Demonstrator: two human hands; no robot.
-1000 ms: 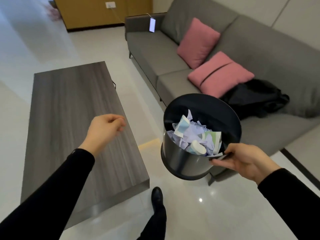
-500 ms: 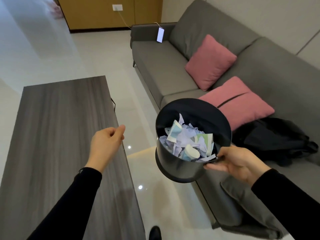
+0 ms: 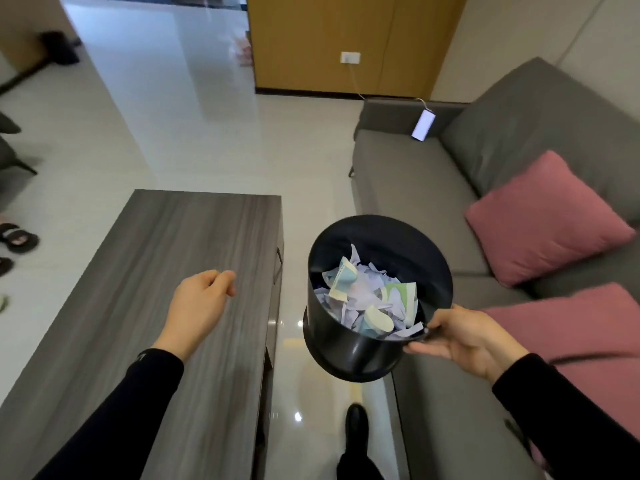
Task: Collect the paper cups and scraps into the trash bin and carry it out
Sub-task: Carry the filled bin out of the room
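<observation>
A round black trash bin [image 3: 353, 351] hangs in the air between the coffee table and the sofa, tilted toward me. Inside it lie crumpled paper scraps [image 3: 367, 292] and crushed paper cups [image 3: 377, 318], pale lilac, green and cream. My right hand [image 3: 460, 337] grips the bin's near rim at its right side. My left hand [image 3: 201, 306] hovers over the coffee table's right half, fingers loosely curled, holding nothing.
The dark wood coffee table [image 3: 145, 289] fills the left foreground. A grey sofa [image 3: 415, 181] with pink cushions [image 3: 543, 216] runs along the right, a charging phone [image 3: 423, 125] on its arm. Glossy floor [image 3: 166, 109] leads ahead to a doorway. Sandals [image 3: 17, 237] lie at far left.
The view has swung up and along the room, showing the far floor and doorway. The bin stays in my right hand, and my left hand has drifted slightly over the table.
</observation>
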